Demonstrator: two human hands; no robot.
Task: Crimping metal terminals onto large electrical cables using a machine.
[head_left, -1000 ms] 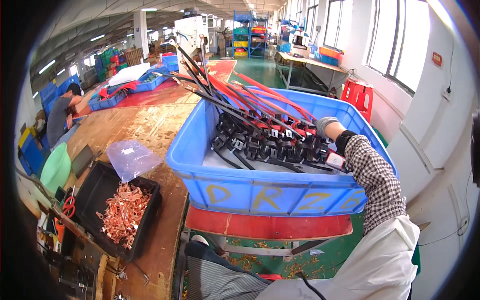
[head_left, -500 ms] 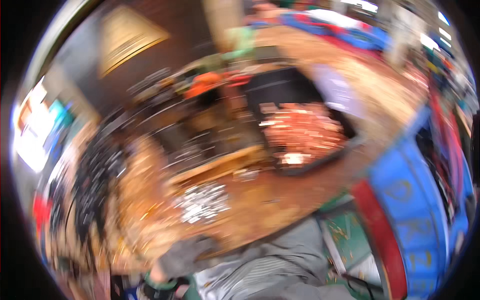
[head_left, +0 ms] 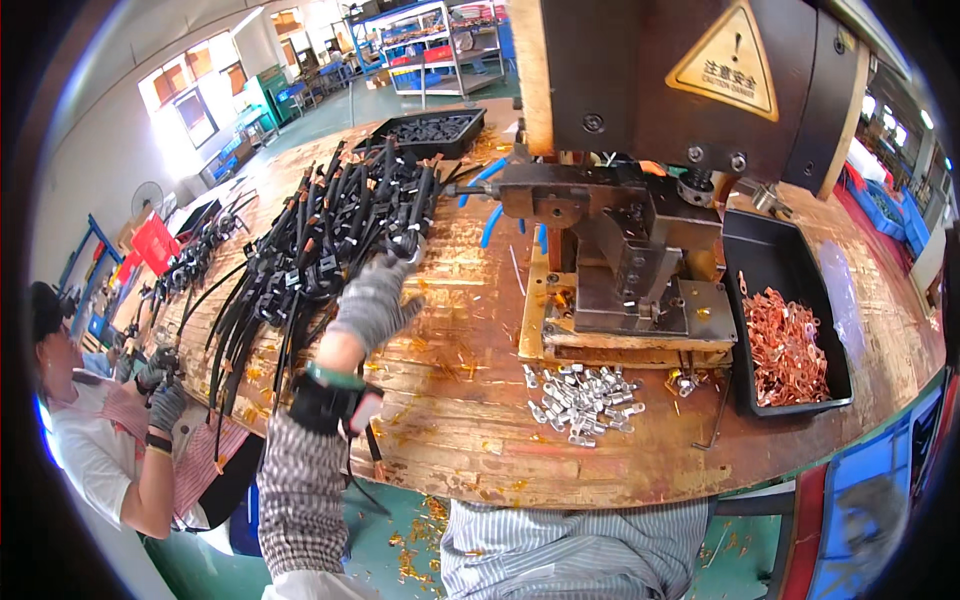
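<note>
My left hand (head_left: 373,302), in a grey knitted glove, reaches forward to the near right side of a heap of black cables (head_left: 310,235). Its fingers are stretched out and touch cable parts there, with the thumb spread to the right. Copper-coloured ends show on some cables. Low at the right, a blurred grey shape in front of the blue bin (head_left: 835,545) may be my gloved right hand; no fingers can be made out. A pile of silver cable lugs (head_left: 585,400) lies before a dark metal press (head_left: 640,260).
Right of the press, a black tray (head_left: 770,240) holds copper lugs (head_left: 785,350). Another black tray (head_left: 420,125) stands behind the cables. A hex key (head_left: 713,415) lies near the wooden table's (head_left: 480,470) front edge. At left, a co-worker (head_left: 120,430) in gloves handles cables.
The view has swung left and sharpened from heavy blur. My left hand has moved from the table's front edge forward to the cable heap.
</note>
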